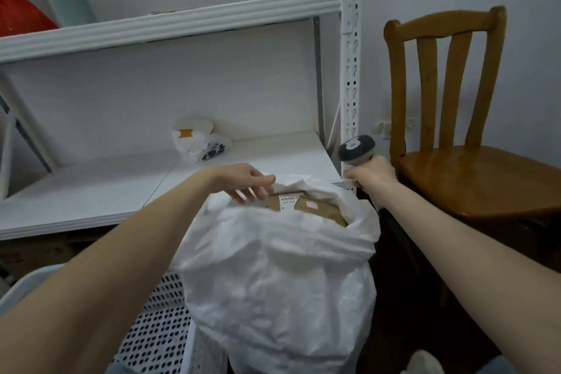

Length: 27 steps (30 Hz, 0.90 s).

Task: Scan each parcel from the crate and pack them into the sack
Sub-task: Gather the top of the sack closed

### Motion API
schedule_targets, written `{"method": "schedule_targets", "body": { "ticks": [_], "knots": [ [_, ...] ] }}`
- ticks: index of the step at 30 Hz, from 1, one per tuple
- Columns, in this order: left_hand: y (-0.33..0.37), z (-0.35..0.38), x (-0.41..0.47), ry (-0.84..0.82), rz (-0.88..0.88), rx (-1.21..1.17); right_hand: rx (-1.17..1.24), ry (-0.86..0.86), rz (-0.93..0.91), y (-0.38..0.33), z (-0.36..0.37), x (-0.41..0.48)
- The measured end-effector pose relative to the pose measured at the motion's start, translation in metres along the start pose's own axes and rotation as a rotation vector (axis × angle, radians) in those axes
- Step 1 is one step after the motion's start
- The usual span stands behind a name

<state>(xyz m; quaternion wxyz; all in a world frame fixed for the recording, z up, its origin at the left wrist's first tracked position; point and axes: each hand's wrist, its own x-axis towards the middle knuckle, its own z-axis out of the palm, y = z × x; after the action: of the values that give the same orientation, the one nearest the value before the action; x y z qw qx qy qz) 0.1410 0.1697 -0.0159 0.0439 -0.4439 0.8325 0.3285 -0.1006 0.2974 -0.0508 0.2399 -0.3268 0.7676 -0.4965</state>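
Head view showed white shelving [91,191] across the far left and a wooden chair [455,167] at the far right. Nearer, between them, stood the bulging white sack [273,282], with the perforated crate [158,328] just beside it at near left. Brown parcels [315,209] lay in its mouth. The left hand [246,182] pinched the sack's far rim, probably to keep it open. The right hand [372,174] gripped the scanner [356,150], kept clear at the right rim.

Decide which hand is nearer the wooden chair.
Right. The right hand, gripping the scanner, is just beside the chair; the left hand holds the sack rim farther away.
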Motion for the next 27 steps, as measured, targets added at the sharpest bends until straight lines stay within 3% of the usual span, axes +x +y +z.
{"method": "schedule_targets", "body": {
  "ticks": [5, 12, 15, 19, 24, 26, 27],
  "knots": [
    [-0.008, -0.005, 0.088, 0.279, 0.046, 0.242, -0.217, -0.099, -0.029, -0.022, 0.041, 0.058],
    [-0.063, 0.009, 0.192, 0.360, -0.132, 0.520, -0.403, -0.241, 0.026, -0.009, 0.093, 0.113],
    [-0.081, 0.008, 0.211, 0.301, -0.238, 0.472, -0.396, -0.297, 0.030, -0.005, 0.103, 0.124],
    [-0.097, 0.017, 0.217, 0.182, -0.191, 0.361, -0.413, -0.308, 0.043, 0.003, 0.111, 0.128],
    [-0.104, 0.028, 0.193, -0.111, -0.244, 0.223, -0.466, -0.318, 0.025, 0.015, 0.118, 0.124],
    [-0.105, 0.023, 0.182, -0.065, -0.197, 0.180, -0.435, -0.312, 0.028, 0.018, 0.119, 0.120],
    [-0.102, 0.018, 0.177, 0.036, -0.147, 0.138, -0.411, -0.310, 0.028, 0.019, 0.119, 0.119]
  ]
}}
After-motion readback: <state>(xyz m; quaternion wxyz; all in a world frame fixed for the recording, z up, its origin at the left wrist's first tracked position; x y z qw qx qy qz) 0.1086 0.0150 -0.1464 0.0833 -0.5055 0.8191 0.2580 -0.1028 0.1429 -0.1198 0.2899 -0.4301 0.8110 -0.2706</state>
